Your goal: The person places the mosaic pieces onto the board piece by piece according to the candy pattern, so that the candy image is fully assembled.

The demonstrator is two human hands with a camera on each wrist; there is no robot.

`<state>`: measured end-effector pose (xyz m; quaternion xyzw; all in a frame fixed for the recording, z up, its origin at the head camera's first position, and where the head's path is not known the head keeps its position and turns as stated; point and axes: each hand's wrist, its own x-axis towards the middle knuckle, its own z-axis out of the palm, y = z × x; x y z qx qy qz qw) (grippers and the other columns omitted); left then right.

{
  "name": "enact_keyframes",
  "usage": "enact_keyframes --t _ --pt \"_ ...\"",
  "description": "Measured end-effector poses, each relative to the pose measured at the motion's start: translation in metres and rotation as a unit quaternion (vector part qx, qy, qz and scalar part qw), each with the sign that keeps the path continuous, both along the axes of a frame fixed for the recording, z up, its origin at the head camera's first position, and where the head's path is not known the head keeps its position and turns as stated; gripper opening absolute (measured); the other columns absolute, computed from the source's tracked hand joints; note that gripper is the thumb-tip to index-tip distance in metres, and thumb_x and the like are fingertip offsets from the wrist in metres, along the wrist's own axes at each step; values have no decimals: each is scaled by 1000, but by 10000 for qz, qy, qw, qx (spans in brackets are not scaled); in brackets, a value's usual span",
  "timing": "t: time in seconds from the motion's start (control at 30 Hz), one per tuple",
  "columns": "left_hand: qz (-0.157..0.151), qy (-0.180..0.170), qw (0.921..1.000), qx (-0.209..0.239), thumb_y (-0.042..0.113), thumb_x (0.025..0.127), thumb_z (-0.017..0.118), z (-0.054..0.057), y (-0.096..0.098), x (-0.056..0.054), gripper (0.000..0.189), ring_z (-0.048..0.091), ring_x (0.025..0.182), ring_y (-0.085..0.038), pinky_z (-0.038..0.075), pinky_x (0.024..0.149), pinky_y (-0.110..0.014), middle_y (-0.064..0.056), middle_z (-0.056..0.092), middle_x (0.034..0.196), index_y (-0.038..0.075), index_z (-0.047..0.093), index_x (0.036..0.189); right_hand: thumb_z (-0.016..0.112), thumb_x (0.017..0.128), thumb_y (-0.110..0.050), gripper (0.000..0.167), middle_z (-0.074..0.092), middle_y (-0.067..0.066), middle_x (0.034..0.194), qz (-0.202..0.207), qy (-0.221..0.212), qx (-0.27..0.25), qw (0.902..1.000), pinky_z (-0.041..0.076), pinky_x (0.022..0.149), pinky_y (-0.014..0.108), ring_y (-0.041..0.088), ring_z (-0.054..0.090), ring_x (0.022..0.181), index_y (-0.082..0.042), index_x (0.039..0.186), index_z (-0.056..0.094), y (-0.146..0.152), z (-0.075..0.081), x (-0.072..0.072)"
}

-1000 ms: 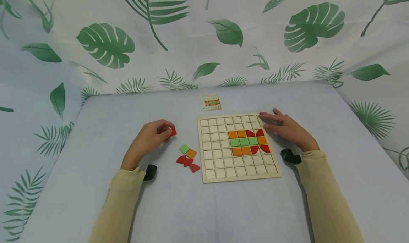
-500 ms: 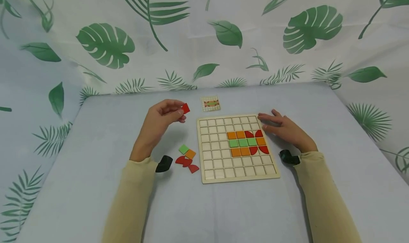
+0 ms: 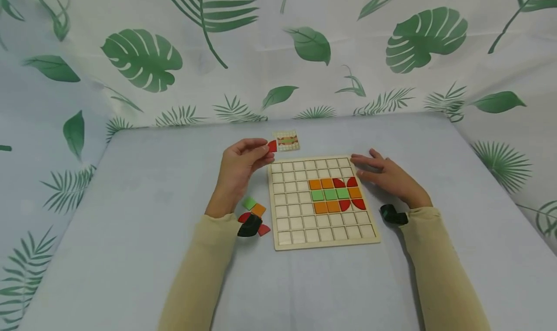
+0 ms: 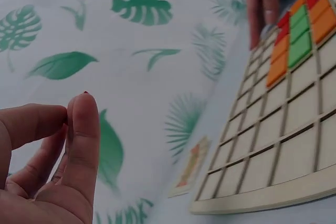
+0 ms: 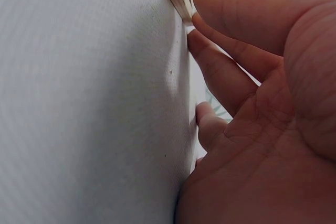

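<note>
Between thumb and fingertips my left hand [image 3: 235,176] pinches a red quarter-circle tile [image 3: 272,146], raised beside the small pattern card [image 3: 288,140]. In the left wrist view only a speck of this tile shows above the fingertips. The wooden grid board [image 3: 297,223] lies below and to the right of that hand. Set in its cells are orange squares [image 3: 320,207], green squares [image 3: 330,194] and red quarter-circle tiles [image 3: 359,204]. My right hand [image 3: 393,181] rests at the board's right edge with its fingers loosely extended, fingertips by the upper right corner.
Loose tiles lie left of the board under the left wrist: a green square [image 3: 249,203], an orange square [image 3: 258,210] and red pieces [image 3: 264,230], partly hidden by the black wrist camera [image 3: 250,225]. A leaf-print cloth [image 3: 278,55] hangs behind the table.
My left hand has lifted the red tile from left of the board and carried it up and right to the card's left edge. The right hand has stayed in place.
</note>
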<state>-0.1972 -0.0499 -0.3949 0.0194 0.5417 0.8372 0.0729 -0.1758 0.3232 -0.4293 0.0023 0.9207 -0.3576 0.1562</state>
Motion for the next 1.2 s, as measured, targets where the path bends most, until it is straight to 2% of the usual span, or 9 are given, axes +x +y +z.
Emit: enact_keyframes --t 0.1,0.23,0.33,0.47,0.67,0.83,0.97,1.07,1.2 --pt "-232 3 9994 -269 -6 102 66 -7 10 2 19 76 80 -18 62 87 -36 -12 71 101 -11 68 121 62 109 -36 59 12 19 177 4 7 6 10000 -2 120 75 43 -8 162 -12 162 49 0 0 0" --pt "-505 -47 9958 -762 -6 102 66 -14 19 4 28 76 78 -18 61 91 -44 -15 68 97 -12 66 129 63 109 -36 60 11 19 177 17 -9 -20 10000 -3 121 74 43 -8 162 -12 162 49 0 0 -1" --pt "-770 -99 9886 -1288 -4 102 66 -17 25 6 32 76 77 -19 60 92 -48 -17 67 99 -10 66 133 63 109 -36 59 13 18 177 42 18 -45 10000 -4 121 73 43 -7 162 -12 161 50 1 0 -2" --pt "-1094 -116 9753 -1914 -3 101 64 -22 33 9 31 77 76 -20 62 86 -43 -18 69 101 -8 66 132 63 109 -37 60 11 18 177 40 1 -31 10000 -2 120 75 45 -9 161 -12 161 50 1 1 -2" --pt "-1019 -113 9617 -2543 -2 99 65 -29 46 15 25 74 71 -21 63 77 -34 -16 72 93 -4 70 123 63 108 -38 61 7 19 177 -26 -56 -29 10000 -1 119 77 48 -10 160 -13 162 49 2 -1 -1" --pt "-975 125 9436 -3160 0 98 64 -36 53 20 22 71 64 -20 60 66 -29 -11 74 83 -1 72 118 64 108 -37 60 9 20 177 -14 -26 -14 10000 -2 119 76 47 -9 161 -12 161 50 2 -2 -2" --pt "-974 480 9249 -3643 1 97 63 -38 57 22 20 65 60 -17 53 61 -26 -8 72 76 0 73 115 63 109 -36 59 11 19 177 15 -8 -11 10000 -2 120 75 45 -9 161 -12 161 50 3 -1 -2" --pt "-907 690 9082 -4027 3 97 64 -38 59 24 18 60 63 -16 47 61 -27 -4 70 77 3 75 111 63 109 -36 60 10 18 177 27 -6 -21 10000 -3 120 75 45 -9 162 -12 161 50 3 -1 -2" --pt "-872 791 8939 -4326 4 97 65 -38 62 25 16 59 70 -17 47 65 -28 -3 70 82 4 77 107 63 109 -37 60 9 19 177 35 -21 -3 10000 -2 121 74 45 -8 162 -12 162 49 3 -1 -2"
